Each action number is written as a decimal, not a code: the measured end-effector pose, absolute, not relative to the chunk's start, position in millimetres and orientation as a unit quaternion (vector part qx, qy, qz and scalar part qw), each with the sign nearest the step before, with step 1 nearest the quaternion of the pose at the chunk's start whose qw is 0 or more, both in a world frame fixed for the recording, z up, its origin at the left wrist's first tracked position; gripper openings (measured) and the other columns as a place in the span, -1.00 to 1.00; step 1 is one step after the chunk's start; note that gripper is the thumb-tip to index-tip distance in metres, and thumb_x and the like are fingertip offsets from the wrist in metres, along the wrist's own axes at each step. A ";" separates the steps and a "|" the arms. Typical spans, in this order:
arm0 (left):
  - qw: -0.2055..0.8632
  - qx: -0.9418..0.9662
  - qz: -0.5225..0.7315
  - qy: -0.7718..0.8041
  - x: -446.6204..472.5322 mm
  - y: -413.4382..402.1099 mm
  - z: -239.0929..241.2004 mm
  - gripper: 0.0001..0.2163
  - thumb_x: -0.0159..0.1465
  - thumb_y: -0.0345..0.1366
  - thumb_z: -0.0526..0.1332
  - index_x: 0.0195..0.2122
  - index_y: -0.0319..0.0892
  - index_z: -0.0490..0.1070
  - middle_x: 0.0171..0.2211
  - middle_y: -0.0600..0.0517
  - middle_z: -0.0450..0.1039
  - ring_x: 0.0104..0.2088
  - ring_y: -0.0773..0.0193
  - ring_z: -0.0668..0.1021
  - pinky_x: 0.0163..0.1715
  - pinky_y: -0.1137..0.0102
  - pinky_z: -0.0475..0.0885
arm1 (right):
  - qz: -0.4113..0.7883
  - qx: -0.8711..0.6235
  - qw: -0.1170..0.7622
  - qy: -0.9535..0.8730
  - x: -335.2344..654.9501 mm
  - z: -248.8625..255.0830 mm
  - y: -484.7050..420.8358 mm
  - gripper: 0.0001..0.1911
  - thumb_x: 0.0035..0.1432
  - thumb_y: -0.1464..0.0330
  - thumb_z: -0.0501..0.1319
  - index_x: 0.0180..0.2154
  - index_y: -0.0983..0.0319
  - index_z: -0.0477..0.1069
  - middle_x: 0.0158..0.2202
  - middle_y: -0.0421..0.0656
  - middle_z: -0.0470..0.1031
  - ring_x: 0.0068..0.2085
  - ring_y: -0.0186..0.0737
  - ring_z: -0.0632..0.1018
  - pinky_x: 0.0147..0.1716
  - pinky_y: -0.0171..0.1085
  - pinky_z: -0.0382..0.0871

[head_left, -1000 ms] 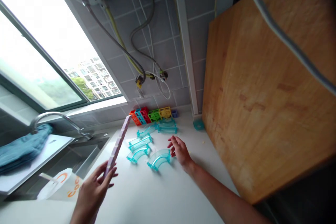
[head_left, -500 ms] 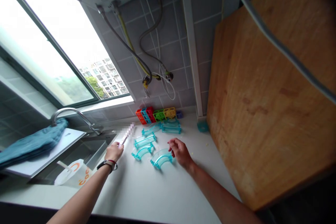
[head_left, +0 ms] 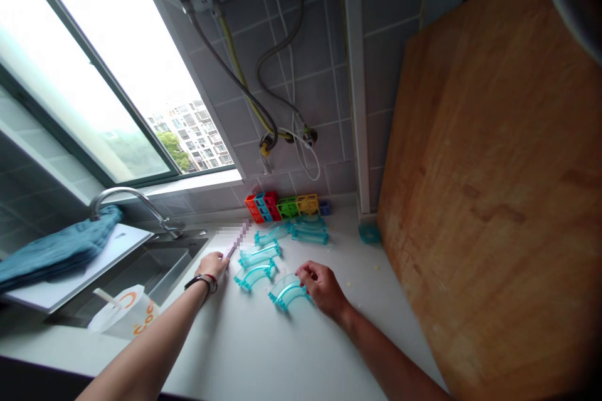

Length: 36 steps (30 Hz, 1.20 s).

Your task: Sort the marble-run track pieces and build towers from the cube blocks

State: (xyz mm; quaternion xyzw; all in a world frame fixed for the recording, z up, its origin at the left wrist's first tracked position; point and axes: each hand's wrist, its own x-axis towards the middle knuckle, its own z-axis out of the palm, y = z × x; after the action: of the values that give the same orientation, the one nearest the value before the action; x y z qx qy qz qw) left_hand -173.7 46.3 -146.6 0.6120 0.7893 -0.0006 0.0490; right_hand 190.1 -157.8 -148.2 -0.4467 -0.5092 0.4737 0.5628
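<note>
My left hand (head_left: pixel 212 262) reaches out over the white counter (head_left: pixel 277 344) and is closed on the near end of a thin pink-and-white flat piece (head_left: pixel 237 237), which lies low toward the wall. My right hand (head_left: pixel 320 284) rests on the counter with its fingers curled onto the edge of a clear teal curved track piece (head_left: pixel 286 290). Several more teal track pieces (head_left: pixel 258 255) lie between the hands and the wall. A row of coloured cube frames (head_left: pixel 281 205), red, blue, green and yellow, stands against the tiles.
A sink (head_left: pixel 141 272) with a curved tap (head_left: pixel 123 200) lies at the left, a blue towel (head_left: pixel 56 249) on a white board beside it, and a printed paper cup (head_left: pixel 123 316). A large wooden board (head_left: pixel 498 200) leans at the right. Hoses hang on the tiled wall.
My left hand went from holding the pink-and-white piece upright near me to reaching far forward and laying it low on the counter. My right hand closed onto the curved track.
</note>
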 end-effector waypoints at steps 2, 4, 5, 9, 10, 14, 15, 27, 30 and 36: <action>0.052 0.621 -0.005 0.782 -172.1 53.7 -147.0 -0.65 0.40 -0.15 0.28 0.14 -0.19 0.43 0.11 -0.12 0.47 0.03 0.07 0.57 0.01 0.08 0.55 | 0.470 -0.449 0.557 -0.516 189.9 -147.2 -158.5 -0.64 0.28 0.10 0.20 -0.33 0.24 0.56 -0.47 -0.18 0.52 -0.47 -0.26 0.47 -0.44 -0.30 0.30; 0.057 0.627 -0.009 0.777 -169.7 60.0 -147.3 -0.65 0.40 -0.15 0.28 0.14 -0.19 0.43 0.11 -0.12 0.47 0.03 0.07 0.57 0.01 0.08 0.55 | 0.465 -0.452 0.553 -0.524 189.4 -147.1 -158.8 -0.64 0.28 0.11 0.19 -0.35 0.24 0.56 -0.48 -0.19 0.53 -0.47 -0.26 0.47 -0.45 -0.31 0.30; 0.059 0.628 -0.011 0.776 -168.2 62.5 -147.4 -0.65 0.40 -0.15 0.28 0.14 -0.19 0.43 0.10 -0.12 0.47 0.03 0.07 0.57 0.00 0.08 0.55 | 0.462 -0.454 0.551 -0.527 189.0 -147.2 -158.8 -0.64 0.29 0.12 0.19 -0.35 0.24 0.57 -0.48 -0.19 0.53 -0.47 -0.26 0.46 -0.45 -0.31 0.30; 0.067 0.627 -0.018 0.776 -161.7 66.7 -145.4 -0.66 0.40 -0.16 0.28 0.13 -0.19 0.43 0.10 -0.11 0.48 0.02 0.07 0.58 -0.01 0.09 0.56 | 0.449 -0.460 0.553 -0.531 186.8 -146.9 -159.4 -0.65 0.28 0.15 0.20 -0.39 0.24 0.59 -0.46 -0.17 0.57 -0.46 -0.25 0.47 -0.42 -0.30 0.31; 0.069 0.627 -0.018 0.776 -160.1 66.4 -144.0 -0.66 0.40 -0.16 0.28 0.13 -0.19 0.43 0.09 -0.11 0.48 0.02 0.07 0.58 -0.01 0.10 0.56 | 0.445 -0.461 0.554 -0.531 186.2 -146.5 -159.8 -0.65 0.27 0.16 0.20 -0.40 0.24 0.59 -0.44 -0.16 0.58 -0.45 -0.25 0.48 -0.41 -0.30 0.31; 0.072 0.632 -0.004 0.771 -153.1 62.1 -134.0 -0.66 0.40 -0.17 0.29 0.13 -0.20 0.44 0.09 -0.11 0.48 0.01 0.08 0.58 -0.02 0.10 0.56 | 0.435 -0.464 0.554 -0.538 186.4 -143.7 -161.9 -0.65 0.27 0.16 0.21 -0.42 0.24 0.60 -0.43 -0.15 0.60 -0.43 -0.24 0.49 -0.40 -0.30 0.31; 0.069 0.637 0.005 0.768 -150.9 60.1 -130.5 -0.66 0.40 -0.17 0.29 0.13 -0.20 0.44 0.09 -0.11 0.48 0.00 0.08 0.58 -0.02 0.10 0.56 | 0.432 -0.464 0.552 -0.541 187.5 -142.9 -162.3 -0.65 0.27 0.16 0.21 -0.42 0.24 0.60 -0.44 -0.15 0.59 -0.43 -0.24 0.48 -0.40 -0.31 0.30; 0.117 0.792 0.218 0.559 -132.5 -143.3 -98.0 -0.79 0.32 -0.43 0.01 -0.28 -0.13 0.44 -0.23 -0.01 0.50 -0.28 0.22 0.55 -0.22 0.34 0.46 | 0.384 -0.485 0.561 -0.550 199.0 -146.7 -163.5 -0.58 0.33 0.07 0.17 -0.37 0.24 0.57 -0.44 -0.15 0.54 -0.40 -0.19 0.51 -0.38 -0.30 0.34; 0.241 0.817 0.204 0.483 -140.3 -226.3 -130.2 -0.80 0.36 -0.41 0.03 -0.39 -0.13 0.37 -0.40 0.04 0.45 -0.39 0.26 0.49 -0.35 0.39 0.38 | 0.373 -0.503 0.552 -0.550 200.6 -152.1 -163.2 -0.59 0.34 0.06 0.17 -0.33 0.23 0.58 -0.47 -0.17 0.51 -0.43 -0.21 0.49 -0.41 -0.30 0.34; 0.202 0.666 0.359 0.622 -137.6 -301.7 -185.7 -0.79 0.23 -0.45 -0.01 -0.54 -0.11 0.16 -0.57 0.11 0.22 -0.54 0.31 0.34 -0.52 0.44 0.28 | 0.242 -0.523 0.565 -0.591 205.2 -169.7 -157.6 -0.68 0.32 0.12 0.20 -0.27 0.22 0.57 -0.21 -0.07 0.53 -0.21 -0.13 0.55 -0.26 -0.24 0.44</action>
State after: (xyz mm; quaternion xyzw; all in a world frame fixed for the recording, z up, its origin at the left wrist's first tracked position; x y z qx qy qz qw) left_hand -137.6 -301.7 -185.7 0.6658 0.6221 0.3590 0.2022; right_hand 205.2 -157.6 -169.7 -0.5225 -0.5909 0.2416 0.5652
